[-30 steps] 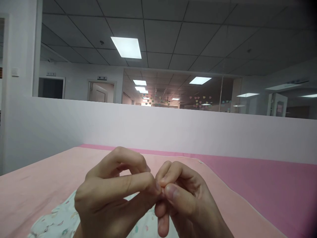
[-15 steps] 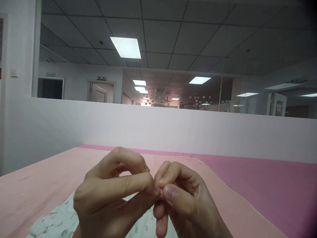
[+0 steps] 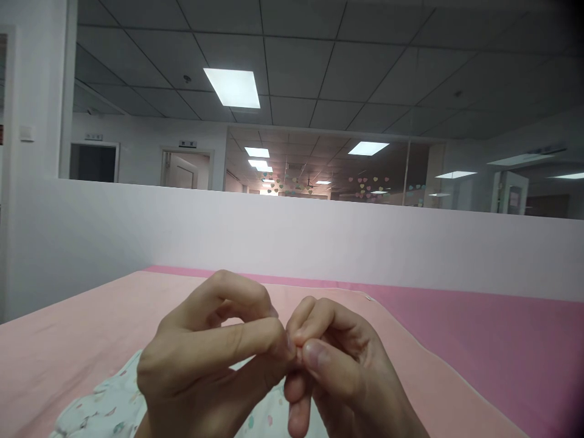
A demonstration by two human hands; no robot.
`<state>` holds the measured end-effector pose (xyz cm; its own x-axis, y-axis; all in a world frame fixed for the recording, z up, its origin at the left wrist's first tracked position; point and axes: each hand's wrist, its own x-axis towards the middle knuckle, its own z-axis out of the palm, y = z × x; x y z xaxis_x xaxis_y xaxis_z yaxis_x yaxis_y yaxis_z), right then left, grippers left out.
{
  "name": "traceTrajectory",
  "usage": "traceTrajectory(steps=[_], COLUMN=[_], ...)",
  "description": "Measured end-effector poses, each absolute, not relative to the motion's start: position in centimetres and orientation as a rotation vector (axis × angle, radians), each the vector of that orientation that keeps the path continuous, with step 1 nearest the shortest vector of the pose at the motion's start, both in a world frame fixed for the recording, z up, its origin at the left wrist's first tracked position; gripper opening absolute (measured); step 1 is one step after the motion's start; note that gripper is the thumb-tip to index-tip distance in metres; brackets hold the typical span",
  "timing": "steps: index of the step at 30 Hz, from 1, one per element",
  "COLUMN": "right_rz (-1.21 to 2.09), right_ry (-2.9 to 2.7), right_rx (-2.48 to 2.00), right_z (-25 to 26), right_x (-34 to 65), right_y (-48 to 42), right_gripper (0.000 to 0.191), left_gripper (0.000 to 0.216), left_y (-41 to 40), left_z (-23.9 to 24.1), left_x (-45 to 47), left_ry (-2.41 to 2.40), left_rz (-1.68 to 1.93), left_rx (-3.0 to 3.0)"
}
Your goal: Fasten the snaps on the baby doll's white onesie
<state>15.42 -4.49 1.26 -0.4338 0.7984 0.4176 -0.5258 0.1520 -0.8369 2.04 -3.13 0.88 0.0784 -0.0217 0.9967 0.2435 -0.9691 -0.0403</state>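
My left hand [image 3: 210,353] is closed in a pinch, its index finger and thumb meeting at the tips. Against those tips press the pinched fingers of my right hand [image 3: 347,359], thumb toward me. Whatever lies between the fingertips, if anything, is too small or too hidden to make out. Below and behind both hands a white cloth [image 3: 103,404] with small coloured prints lies partly covered by them.
A peach-pink sheet [image 3: 55,340] spreads under the cloth, over a darker pink surface [image 3: 493,340] at right. Beyond stands a low white wall [image 3: 292,237] topped by a large window pane [image 3: 310,79]. A light switch [image 3: 26,134] is at far left.
Both hands have shifted very slightly to the right in the picture. Their pinched fingers keep the same hold.
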Motion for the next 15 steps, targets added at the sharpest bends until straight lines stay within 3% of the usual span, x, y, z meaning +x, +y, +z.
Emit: traceTrajectory(steps=[15], right_rz=[1.446], right_ry=[-1.247], right_rx=[-0.319], right_z=[1.08], right_x=[15.30], right_y=[-4.91], right_gripper=[0.013], left_gripper=[0.013], left_y=[-3.09], left_z=[1.18], left_x=[2.52], left_ry=[-0.343], left_rz=[-2.154], left_rx=[-2.224])
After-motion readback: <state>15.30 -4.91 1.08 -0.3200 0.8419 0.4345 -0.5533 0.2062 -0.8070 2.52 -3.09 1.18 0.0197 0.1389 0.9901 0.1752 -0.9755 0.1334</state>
